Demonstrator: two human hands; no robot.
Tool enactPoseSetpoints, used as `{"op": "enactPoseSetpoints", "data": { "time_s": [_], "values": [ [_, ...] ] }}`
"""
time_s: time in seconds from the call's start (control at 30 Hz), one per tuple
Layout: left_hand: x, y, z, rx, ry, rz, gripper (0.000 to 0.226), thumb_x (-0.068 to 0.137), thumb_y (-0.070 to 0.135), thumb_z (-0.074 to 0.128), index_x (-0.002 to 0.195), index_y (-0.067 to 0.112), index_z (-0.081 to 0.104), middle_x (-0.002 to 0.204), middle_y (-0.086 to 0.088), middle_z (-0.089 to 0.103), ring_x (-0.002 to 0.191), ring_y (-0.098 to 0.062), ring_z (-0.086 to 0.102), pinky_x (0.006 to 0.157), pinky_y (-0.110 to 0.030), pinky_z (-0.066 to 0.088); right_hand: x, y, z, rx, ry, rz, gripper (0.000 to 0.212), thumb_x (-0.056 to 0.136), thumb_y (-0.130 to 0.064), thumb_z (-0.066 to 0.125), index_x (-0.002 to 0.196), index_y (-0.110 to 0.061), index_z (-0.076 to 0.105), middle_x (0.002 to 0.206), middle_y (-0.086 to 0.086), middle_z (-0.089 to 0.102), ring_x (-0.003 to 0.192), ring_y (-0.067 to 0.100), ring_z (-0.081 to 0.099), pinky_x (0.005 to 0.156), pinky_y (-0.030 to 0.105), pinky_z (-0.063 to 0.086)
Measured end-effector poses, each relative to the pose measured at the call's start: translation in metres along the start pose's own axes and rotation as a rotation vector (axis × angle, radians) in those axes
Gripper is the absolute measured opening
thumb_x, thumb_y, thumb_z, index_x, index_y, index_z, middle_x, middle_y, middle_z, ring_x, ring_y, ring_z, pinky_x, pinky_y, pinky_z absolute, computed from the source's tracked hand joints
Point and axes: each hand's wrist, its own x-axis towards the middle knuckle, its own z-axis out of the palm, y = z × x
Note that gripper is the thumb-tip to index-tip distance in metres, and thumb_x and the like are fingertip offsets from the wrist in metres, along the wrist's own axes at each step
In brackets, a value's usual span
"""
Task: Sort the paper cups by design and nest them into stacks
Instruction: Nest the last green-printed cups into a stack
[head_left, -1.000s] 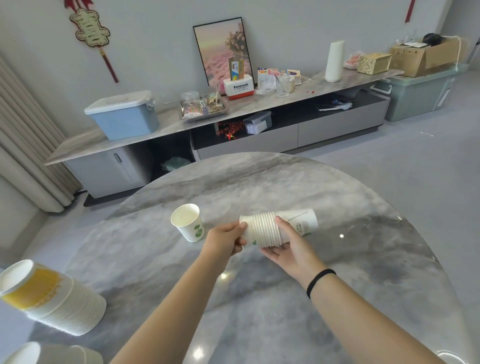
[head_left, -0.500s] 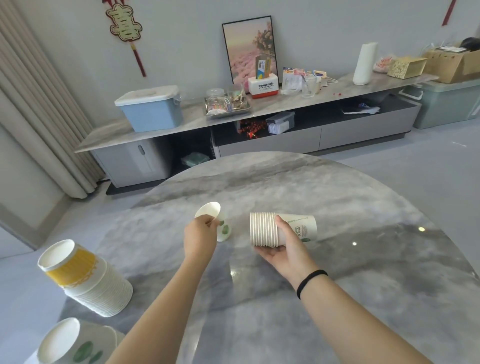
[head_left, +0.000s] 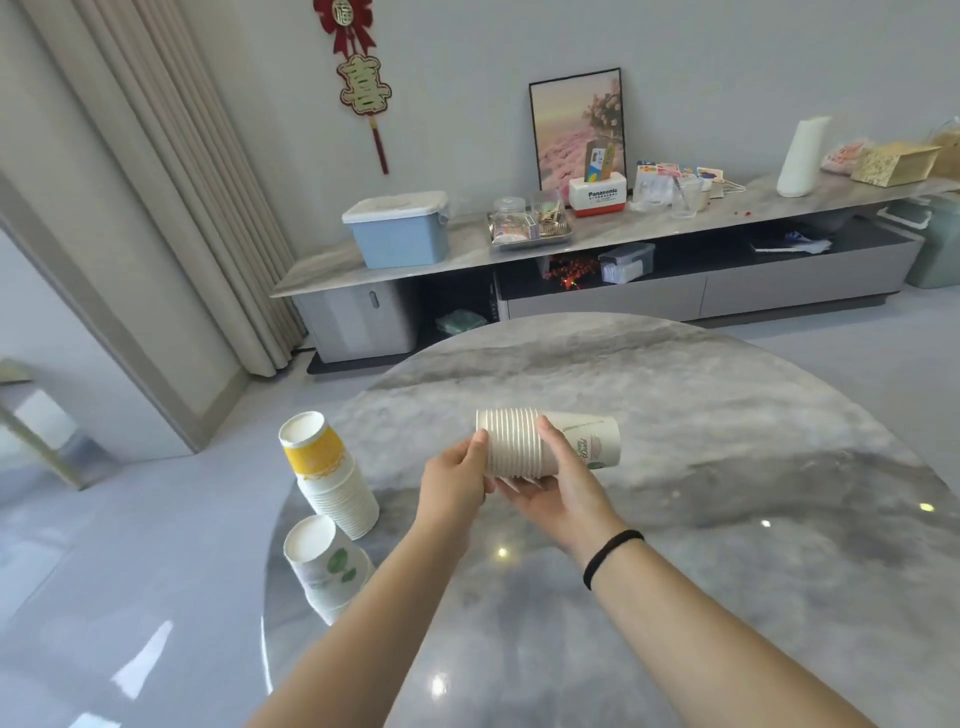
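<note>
Nearest, at the left edge of the round marble table (head_left: 675, 597), a stack of cups with green leaf prints (head_left: 327, 566) leans on its side, mouth up and to the left; just beyond it and almost touching lies a taller stack topped by a yellow-banded cup (head_left: 324, 473), so each design has its own pile. Above the table's middle, the right hand (head_left: 558, 483) cradles a third stack of green-lettered cups (head_left: 545, 441) sideways from below, thumb curled over the ribbed rims, which likely keeps the open mouth facing left for loading. The left hand (head_left: 457, 480) meets that mouth, fingertips curled against the rims, apparently seating a cup home; the cup itself cannot be made out. Far behind, a long sideboard (head_left: 727, 228) carries a blue lidded box (head_left: 397, 228) and a framed picture (head_left: 576, 130).
</note>
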Motion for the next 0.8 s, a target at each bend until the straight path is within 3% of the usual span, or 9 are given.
{"op": "enactPoseSetpoints", "data": {
  "time_s": [0.07, 0.2, 0.27, 0.33, 0.43, 0.53, 0.6, 0.7, 0.8],
  "values": [
    [-0.02, 0.006, -0.015, 0.109, 0.065, 0.121, 0.038, 0.098, 0.032, 0.039, 0.071, 0.013, 0.059, 0.055, 0.0, 0.052, 0.053, -0.012, 0.048, 0.056, -0.026, 0.038, -0.012, 0.016, 0.017, -0.029, -0.046, -0.018, 0.038, 0.083, -0.025, 0.066, 0.115, -0.01, 0.052, 0.11, 0.018, 0.06, 0.1, 0.031, 0.063, 0.095, 0.05, 0.049],
    [-0.042, 0.0, -0.059, 0.27, 0.315, 0.34, 0.029, 0.095, 0.034, 0.044, 0.079, 0.017, 0.061, 0.075, -0.008, 0.06, 0.066, -0.02, 0.054, 0.059, -0.028, 0.038, -0.03, 0.047, 0.053, -0.109, -0.093, -0.076, 0.061, 0.078, -0.023, 0.072, 0.13, -0.015, 0.042, 0.12, 0.013, 0.063, 0.097, 0.027, 0.068, 0.076, 0.044, 0.059],
    [-0.051, -0.001, -0.082, 0.235, 0.384, 0.317, 0.029, 0.093, 0.034, 0.047, 0.113, 0.017, 0.059, 0.085, -0.007, 0.059, 0.072, -0.021, 0.057, 0.062, -0.027, 0.04, -0.04, 0.063, 0.07, -0.239, -0.091, -0.137, 0.067, 0.075, -0.021, 0.075, 0.13, -0.017, 0.037, 0.123, 0.009, 0.061, 0.104, 0.025, 0.065, 0.081, 0.046, 0.057],
    [-0.061, -0.004, -0.103, 0.223, 0.376, 0.264, 0.045, 0.093, 0.033, 0.046, 0.137, 0.027, 0.041, 0.088, -0.001, 0.059, 0.077, -0.02, 0.062, 0.064, -0.03, 0.045, -0.051, 0.078, 0.086, -0.448, -0.078, -0.24, 0.064, 0.074, -0.02, 0.075, 0.124, -0.02, 0.035, 0.115, 0.001, 0.06, 0.101, 0.018, 0.064, 0.086, 0.044, 0.056],
    [-0.07, -0.015, -0.132, 0.157, 0.359, 0.218, 0.036, 0.093, 0.031, 0.041, 0.127, 0.027, 0.053, 0.092, -0.002, 0.066, 0.073, -0.015, 0.066, 0.063, -0.029, 0.049, -0.061, 0.098, 0.106, -0.783, -0.073, -0.381, 0.059, 0.07, -0.026, 0.078, 0.111, -0.026, 0.035, 0.098, -0.011, 0.058, 0.094, 0.011, 0.06, 0.087, 0.034, 0.051],
    [-0.07, -0.03, -0.154, 0.132, 0.348, 0.187, 0.031, 0.089, 0.029, 0.036, 0.106, 0.023, 0.061, 0.093, -0.008, 0.07, 0.078, -0.016, 0.069, 0.078, -0.042, 0.056, -0.061, 0.118, 0.121, -1.054, -0.11, -0.44, 0.06, 0.066, -0.034, 0.078, 0.106, -0.028, 0.035, 0.101, -0.007, 0.061, 0.094, 0.016, 0.061, 0.085, 0.036, 0.051],
    [-0.07, -0.038, -0.161, 0.126, 0.353, 0.173, 0.033, 0.087, 0.028, 0.034, 0.095, 0.017, 0.063, 0.093, -0.011, 0.069, 0.085, -0.023, 0.066, 0.074, -0.041, 0.054, -0.057, 0.13, 0.126, -1.193, -0.13, -0.464, 0.059, 0.064, -0.038, 0.078, 0.105, -0.027, 0.037, 0.103, -0.005, 0.063, 0.093, 0.017, 0.063, 0.082, 0.037, 0.053],
    [-0.066, -0.053, -0.163, 0.065, 0.376, 0.069, 0.033, 0.093, 0.027, 0.032, 0.078, 0.019, 0.06, 0.09, -0.008, 0.066, 0.078, -0.023, 0.057, 0.065, -0.032, 0.044, -0.049, 0.146, 0.124, -1.31, -0.145, -0.463, 0.061, 0.063, -0.037, 0.078, 0.11, -0.025, 0.039, 0.105, -0.005, 0.063, 0.094, 0.018, 0.063, 0.08, 0.034, 0.052],
    [-0.057, -0.072, -0.166, 0.02, 0.354, -0.149, 0.032, 0.092, 0.03, 0.029, 0.091, 0.024, 0.06, 0.105, -0.008, 0.063, 0.095, -0.026, 0.058, 0.084, -0.038, 0.05, -0.039, 0.159, 0.114, -1.398, -0.152, -0.398, 0.065, 0.063, -0.037, 0.078, 0.114, -0.023, 0.038, 0.109, -0.003, 0.061, 0.099, 0.021, 0.062, 0.08, 0.034, 0.051]
  ]
}}
